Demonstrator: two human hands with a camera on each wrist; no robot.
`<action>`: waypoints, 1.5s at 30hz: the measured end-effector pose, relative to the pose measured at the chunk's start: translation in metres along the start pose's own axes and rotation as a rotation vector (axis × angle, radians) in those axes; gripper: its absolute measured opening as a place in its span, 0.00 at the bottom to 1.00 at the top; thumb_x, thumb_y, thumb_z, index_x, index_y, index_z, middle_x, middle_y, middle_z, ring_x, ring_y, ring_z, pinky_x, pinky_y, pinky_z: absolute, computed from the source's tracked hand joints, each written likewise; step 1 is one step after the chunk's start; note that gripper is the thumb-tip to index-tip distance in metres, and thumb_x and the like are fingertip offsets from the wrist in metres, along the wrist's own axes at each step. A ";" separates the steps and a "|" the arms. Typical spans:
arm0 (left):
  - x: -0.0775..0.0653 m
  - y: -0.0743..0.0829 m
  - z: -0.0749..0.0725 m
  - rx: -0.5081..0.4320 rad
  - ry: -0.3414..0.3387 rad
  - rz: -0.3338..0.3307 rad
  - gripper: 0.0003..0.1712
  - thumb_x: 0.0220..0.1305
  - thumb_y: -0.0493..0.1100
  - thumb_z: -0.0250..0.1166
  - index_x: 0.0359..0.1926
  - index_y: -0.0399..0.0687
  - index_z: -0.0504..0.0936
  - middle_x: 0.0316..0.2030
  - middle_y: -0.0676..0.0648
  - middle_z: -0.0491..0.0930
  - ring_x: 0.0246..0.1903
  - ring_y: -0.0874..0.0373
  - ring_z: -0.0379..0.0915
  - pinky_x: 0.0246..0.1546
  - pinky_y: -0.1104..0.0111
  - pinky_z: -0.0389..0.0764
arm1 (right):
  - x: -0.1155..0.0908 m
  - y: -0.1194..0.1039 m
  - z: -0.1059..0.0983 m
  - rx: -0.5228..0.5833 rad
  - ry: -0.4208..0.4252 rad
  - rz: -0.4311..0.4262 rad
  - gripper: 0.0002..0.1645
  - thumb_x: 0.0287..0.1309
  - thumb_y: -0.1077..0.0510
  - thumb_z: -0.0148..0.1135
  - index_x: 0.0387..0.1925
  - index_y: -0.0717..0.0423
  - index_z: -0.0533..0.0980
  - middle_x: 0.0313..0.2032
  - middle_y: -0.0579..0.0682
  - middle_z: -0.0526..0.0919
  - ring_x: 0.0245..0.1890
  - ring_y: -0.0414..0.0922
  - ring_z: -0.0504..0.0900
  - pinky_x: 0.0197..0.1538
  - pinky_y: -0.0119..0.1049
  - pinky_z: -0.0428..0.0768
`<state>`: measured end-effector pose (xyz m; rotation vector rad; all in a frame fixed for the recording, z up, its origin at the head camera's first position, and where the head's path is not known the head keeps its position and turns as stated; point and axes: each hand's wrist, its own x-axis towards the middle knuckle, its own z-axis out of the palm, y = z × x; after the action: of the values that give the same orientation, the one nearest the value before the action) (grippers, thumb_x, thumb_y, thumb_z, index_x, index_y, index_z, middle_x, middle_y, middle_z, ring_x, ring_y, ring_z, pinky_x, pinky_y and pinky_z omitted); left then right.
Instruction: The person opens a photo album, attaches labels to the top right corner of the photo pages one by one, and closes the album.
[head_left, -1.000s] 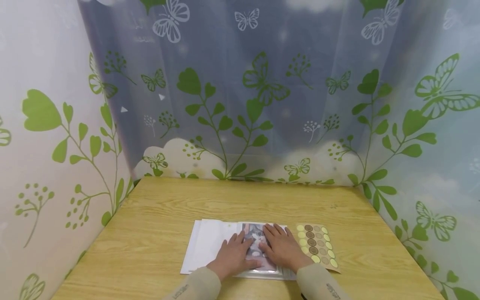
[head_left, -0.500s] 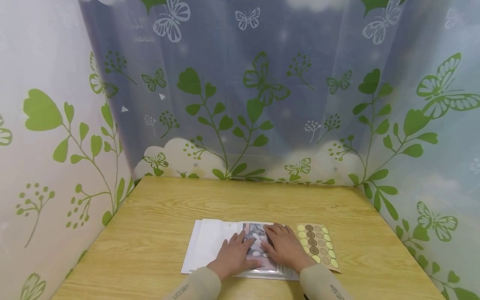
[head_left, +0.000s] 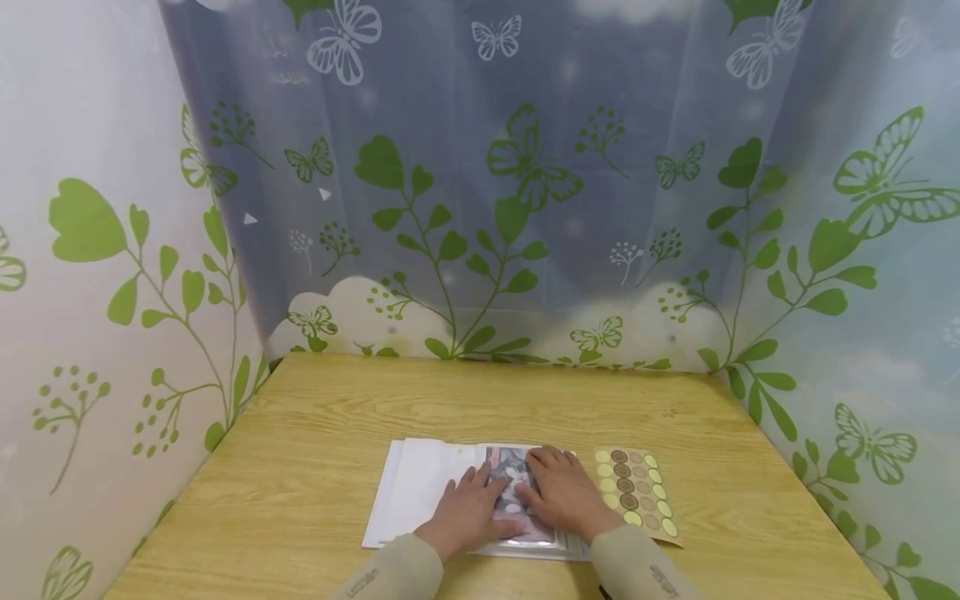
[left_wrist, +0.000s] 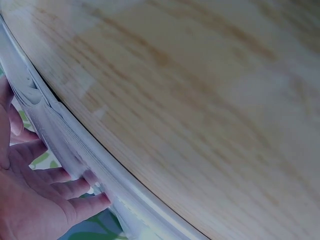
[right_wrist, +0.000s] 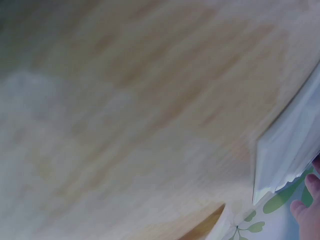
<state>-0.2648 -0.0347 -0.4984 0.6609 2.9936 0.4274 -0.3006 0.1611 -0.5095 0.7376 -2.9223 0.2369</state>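
Observation:
An open album [head_left: 420, 483] with white pages lies near the front of the table. On its right-hand side is a grey-and-pink picture of a cat [head_left: 510, 458], partly covered by both hands. My left hand [head_left: 467, 510] rests on the picture's left part with fingers extended and spread. From the right, my right hand [head_left: 567, 493] lies over the picture's right edge, fingers extended forward. In the left wrist view, the left fingers [left_wrist: 65, 182] touch the album's layered pages [left_wrist: 95, 155]. Only a few right fingertips [right_wrist: 311, 187] show beside the pages [right_wrist: 285, 145] in the right wrist view.
A kraft sticker sheet [head_left: 637, 492] with rows of yellow and brown round stickers lies right of the album, close to the right hand. The wood-grain table [head_left: 315, 450] meets a patterned curtain [head_left: 480, 275] at the back and both sides.
The right hand shifts very slightly right, then back left, over the picture. The left hand, album and sticker sheet stay in place.

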 end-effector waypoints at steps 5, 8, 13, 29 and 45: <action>0.000 0.002 -0.001 0.002 0.004 0.006 0.46 0.58 0.72 0.63 0.68 0.47 0.72 0.70 0.38 0.63 0.67 0.37 0.61 0.61 0.40 0.66 | 0.000 0.000 -0.001 -0.024 0.002 0.003 0.36 0.71 0.39 0.49 0.66 0.62 0.70 0.65 0.57 0.71 0.68 0.57 0.64 0.70 0.60 0.57; 0.000 0.002 -0.001 0.007 0.007 0.007 0.46 0.58 0.72 0.63 0.68 0.47 0.72 0.70 0.38 0.63 0.67 0.37 0.61 0.61 0.40 0.67 | -0.001 0.002 -0.002 -0.021 0.016 0.006 0.35 0.71 0.40 0.50 0.66 0.61 0.71 0.65 0.56 0.72 0.68 0.57 0.66 0.70 0.59 0.58; 0.001 0.001 -0.001 0.004 -0.002 0.001 0.46 0.58 0.72 0.62 0.68 0.47 0.72 0.71 0.38 0.63 0.67 0.37 0.61 0.61 0.40 0.66 | -0.002 0.004 -0.001 -0.022 0.030 0.016 0.33 0.71 0.41 0.51 0.65 0.60 0.72 0.63 0.56 0.73 0.67 0.56 0.67 0.70 0.59 0.59; 0.001 0.003 0.001 0.027 0.003 0.010 0.46 0.58 0.72 0.62 0.68 0.48 0.72 0.70 0.38 0.63 0.66 0.38 0.62 0.62 0.41 0.67 | -0.002 0.008 -0.003 -0.030 0.026 0.055 0.30 0.71 0.45 0.52 0.65 0.60 0.71 0.62 0.58 0.73 0.66 0.57 0.68 0.69 0.58 0.61; 0.001 -0.007 0.005 0.030 0.036 0.033 0.46 0.58 0.72 0.63 0.67 0.47 0.73 0.69 0.36 0.64 0.66 0.37 0.63 0.60 0.41 0.69 | -0.007 0.014 -0.004 0.007 0.063 0.067 0.28 0.70 0.46 0.55 0.61 0.61 0.74 0.61 0.63 0.74 0.64 0.60 0.70 0.67 0.58 0.63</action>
<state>-0.2681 -0.0394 -0.5052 0.7135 3.0326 0.4008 -0.3006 0.1771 -0.5085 0.6220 -2.8906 0.2715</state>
